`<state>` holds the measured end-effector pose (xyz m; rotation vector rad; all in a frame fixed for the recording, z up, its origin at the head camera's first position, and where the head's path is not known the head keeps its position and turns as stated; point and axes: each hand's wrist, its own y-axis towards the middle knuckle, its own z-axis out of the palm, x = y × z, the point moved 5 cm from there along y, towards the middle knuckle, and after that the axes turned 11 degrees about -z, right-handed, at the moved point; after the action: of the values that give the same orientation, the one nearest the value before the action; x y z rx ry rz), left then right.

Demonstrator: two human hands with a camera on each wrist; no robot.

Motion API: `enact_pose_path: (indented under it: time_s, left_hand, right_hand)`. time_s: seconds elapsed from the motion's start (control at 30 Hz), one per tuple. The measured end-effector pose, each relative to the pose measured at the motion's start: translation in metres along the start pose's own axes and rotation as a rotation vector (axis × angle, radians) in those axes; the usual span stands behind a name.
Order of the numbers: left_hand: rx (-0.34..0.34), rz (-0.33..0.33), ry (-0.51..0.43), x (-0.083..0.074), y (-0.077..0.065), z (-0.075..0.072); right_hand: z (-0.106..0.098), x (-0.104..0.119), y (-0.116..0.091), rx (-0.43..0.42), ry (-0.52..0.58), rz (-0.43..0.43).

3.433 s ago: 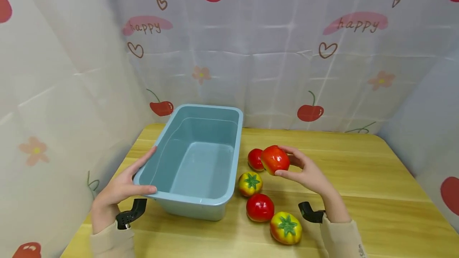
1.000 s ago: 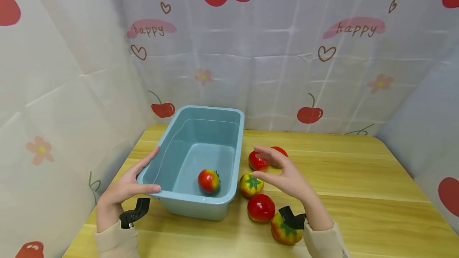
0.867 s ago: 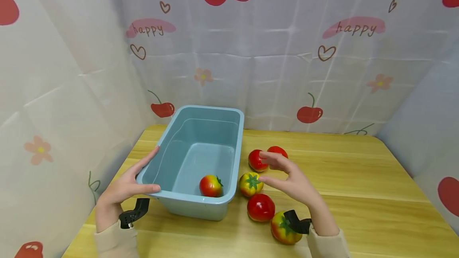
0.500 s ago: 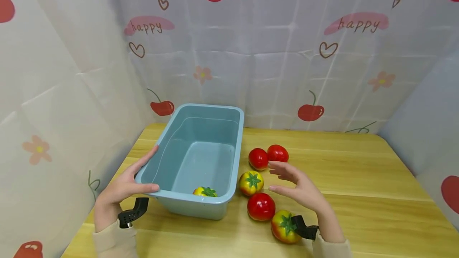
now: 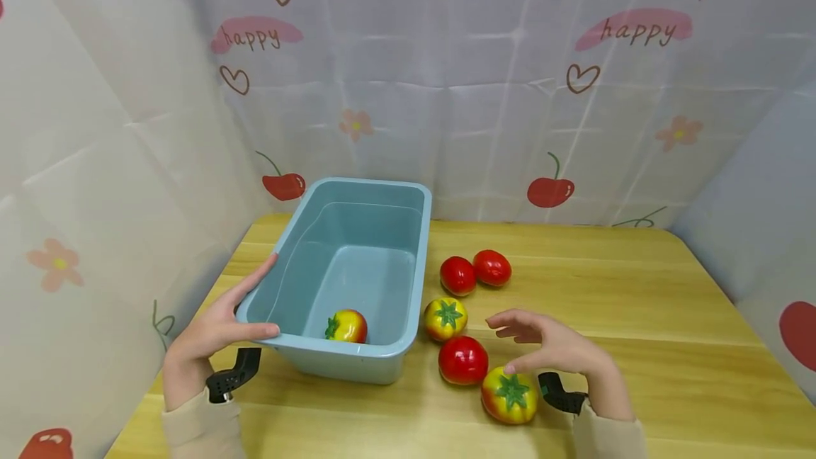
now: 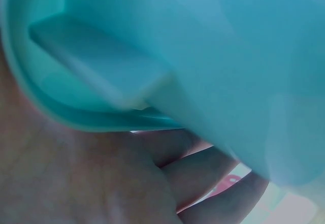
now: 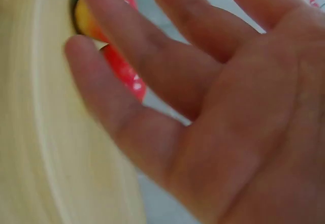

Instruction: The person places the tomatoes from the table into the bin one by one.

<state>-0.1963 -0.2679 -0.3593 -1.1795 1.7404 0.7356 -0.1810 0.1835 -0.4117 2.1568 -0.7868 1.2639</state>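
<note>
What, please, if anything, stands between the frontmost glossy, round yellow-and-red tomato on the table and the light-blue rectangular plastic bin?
A glossy round red tomato lies between that yellow-and-red tomato and the bin, and the bin's raised right wall also stands in the way; the space above both looks open.

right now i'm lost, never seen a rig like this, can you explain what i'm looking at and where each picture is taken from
No robot here: just a person's two bare hands. The wide picture comes from a camera on the head, looking forward and down; the two close ones come from a black camera on each wrist. On the wooden table stands a light blue bin with one tomato inside; five more tomatoes lie to its right, three red and two yellowish with green tops. The left hand has its grip on a near corner of the bin. The right hand is open and holds nothing; whether its thumb touches the nearest tomato, I can't tell.
</note>
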Motion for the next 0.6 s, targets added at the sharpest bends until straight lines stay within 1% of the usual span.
enact_pose_path:
  time_s: [0.1,0.2,0.27,0.37,0.5,0.6]
  left_hand:
    - [-0.004,0.008,0.005,0.0,0.0,0.0]
    - [-0.007,0.003,0.007,0.002,0.001,0.0]
    - [-0.008,-0.002,0.009,0.003,0.001,0.0]
    - [-0.01,-0.004,0.018,0.003,0.001,0.0]
    - [-0.016,-0.002,0.027,0.001,0.0,-0.001]
    - [-0.022,-0.009,0.032,0.001,0.0,-0.001]
  right_hand:
    - [0.004,-0.009,-0.002,0.065,0.068,0.065]
    - [0.01,-0.016,-0.004,0.126,0.111,0.141]
    - [0.014,-0.018,-0.004,0.161,0.123,0.191]
    - [0.019,-0.02,-0.003,0.188,0.113,0.249]
    - [0.023,-0.022,-0.001,0.196,0.121,0.292]
    - [0.026,-0.023,0.001,0.213,0.142,0.291]
